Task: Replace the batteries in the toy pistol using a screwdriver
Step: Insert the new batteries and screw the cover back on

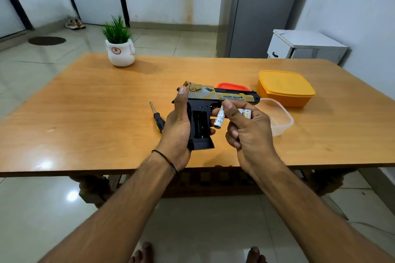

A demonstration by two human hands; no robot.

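Above the wooden counter (pixel 85 102), the left hand (pixel 177 128) grips the black-and-tan plastic toy pistol (pixel 233 97), its grip compartment open. The right hand (pixel 248 134) pinches white cylindrical batteries (pixel 220 118) in its fingers beside it. The black-and-yellow screwdriver (pixel 157 119) lies unused; fitting cells and closing the cover apparently remain.

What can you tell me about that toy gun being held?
The toy pistol looks plastic: a tan-and-gold camouflage slide printed DESERT EAGLE over a black frame and grip. The grip's side is open, showing an empty-looking battery bay. It is held with the barrel pointing right, the left hand wrapped round the grip's back.
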